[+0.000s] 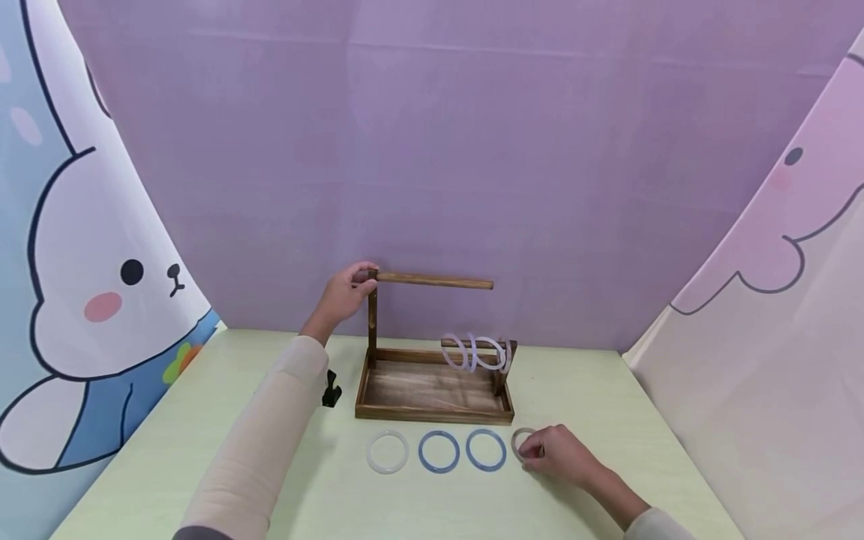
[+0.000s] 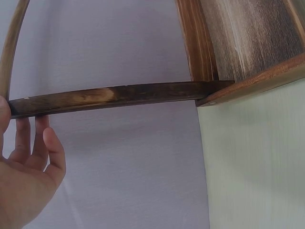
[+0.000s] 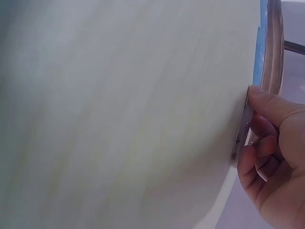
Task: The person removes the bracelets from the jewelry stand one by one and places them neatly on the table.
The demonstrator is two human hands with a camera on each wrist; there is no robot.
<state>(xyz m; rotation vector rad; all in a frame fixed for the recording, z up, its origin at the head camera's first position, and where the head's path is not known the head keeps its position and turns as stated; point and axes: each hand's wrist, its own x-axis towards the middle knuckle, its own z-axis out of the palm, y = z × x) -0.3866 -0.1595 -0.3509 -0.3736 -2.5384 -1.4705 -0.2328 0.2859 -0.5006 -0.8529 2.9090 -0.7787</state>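
A dark wooden rack (image 1: 432, 414) with a tray base carries a tall post and upper bar (image 1: 435, 280) on its left. On its shorter right-hand bar hang several pale lilac and white bangles (image 1: 454, 354). My left hand (image 1: 343, 298) grips the top of the tall post (image 2: 114, 97), thumb and fingers on either side. In front of the rack, my right hand (image 1: 562, 455) pinches a grey-brown bangle (image 1: 516, 439) at its near right side, at table level. The right wrist view shows this bangle (image 3: 242, 131) edge-on, with the thumb on its rim.
Left of the grey-brown bangle lie two blue bangles (image 1: 486, 451) (image 1: 439, 452) and a white one (image 1: 388, 452) in a row. A small black clip-like object (image 1: 331, 390) stands left of the rack. A purple cloth backdrop (image 1: 472, 150) rises behind the table (image 1: 432, 510).
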